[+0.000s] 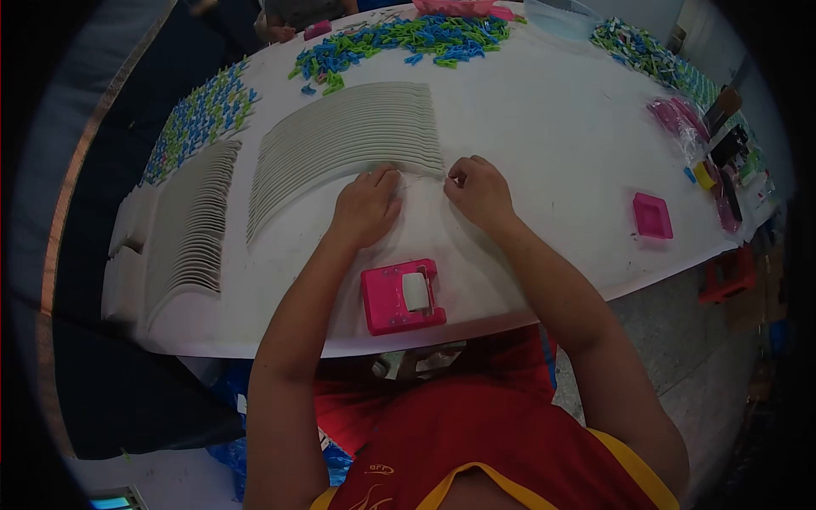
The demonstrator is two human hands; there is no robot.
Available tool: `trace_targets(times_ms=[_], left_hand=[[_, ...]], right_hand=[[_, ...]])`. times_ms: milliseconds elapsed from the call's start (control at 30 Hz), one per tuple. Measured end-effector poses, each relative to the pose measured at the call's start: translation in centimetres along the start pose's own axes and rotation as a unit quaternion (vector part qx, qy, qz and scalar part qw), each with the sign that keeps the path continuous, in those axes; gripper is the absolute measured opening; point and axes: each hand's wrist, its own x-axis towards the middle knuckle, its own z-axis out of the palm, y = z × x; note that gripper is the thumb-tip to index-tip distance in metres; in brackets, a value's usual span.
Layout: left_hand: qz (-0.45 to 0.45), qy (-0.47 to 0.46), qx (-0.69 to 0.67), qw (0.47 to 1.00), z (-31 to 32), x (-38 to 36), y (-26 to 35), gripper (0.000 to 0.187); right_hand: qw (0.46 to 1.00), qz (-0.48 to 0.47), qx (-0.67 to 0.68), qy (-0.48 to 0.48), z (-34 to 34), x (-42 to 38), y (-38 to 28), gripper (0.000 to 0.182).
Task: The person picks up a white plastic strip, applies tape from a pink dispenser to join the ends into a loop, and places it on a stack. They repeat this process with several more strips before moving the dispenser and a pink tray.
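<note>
A fanned row of thin, pale grey-white curved pieces (348, 127) lies on the white-covered table in front of me. My left hand (367, 206) rests palm down at the near edge of this row, its fingers stretched out and touching the closest piece. At the row's right end is my right hand (478, 191), thumb and fingertips pinched together. Whatever is between those fingertips is too small to make out. Close to my body sits a pink dispenser (382, 297) with a white roll (416, 292) in it.
Another row of pale pieces (191, 221) lies at left. Blue and green clips (408, 42) are heaped at the back, beside a person's hand (280, 34). To the right are a small pink tray (652, 216) and plastic-bagged items (677, 116). The table's edge (476, 326) curves before me.
</note>
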Motion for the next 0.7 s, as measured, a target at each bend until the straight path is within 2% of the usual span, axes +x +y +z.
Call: trace_targets(times_ms=[100,467,667,700], left_hand=[[-0.005,-0.010,0.004,1.000,-0.3,0.0,0.1,0.043],[0.006,0.011,-0.002,1.000,-0.1,-0.1,0.1,0.042],[-0.011,0.035,-0.017,0.999,-0.2,-0.8,-0.1,0.040],[-0.042,0.039,-0.059,0.997,-0.4,-1.2,-0.3,0.037]], right_hand=[[1.000,0.008,0.016,0.009,0.0,0.1,-0.2,0.010],[1.000,0.006,0.009,0.004,0.2,0.2,0.4,0.015],[0.998,0.029,0.051,-0.008,-0.3,0.3,0.2,0.014],[0.998,0.031,0.047,-0.001,-0.2,0.3,0.3,0.014]])
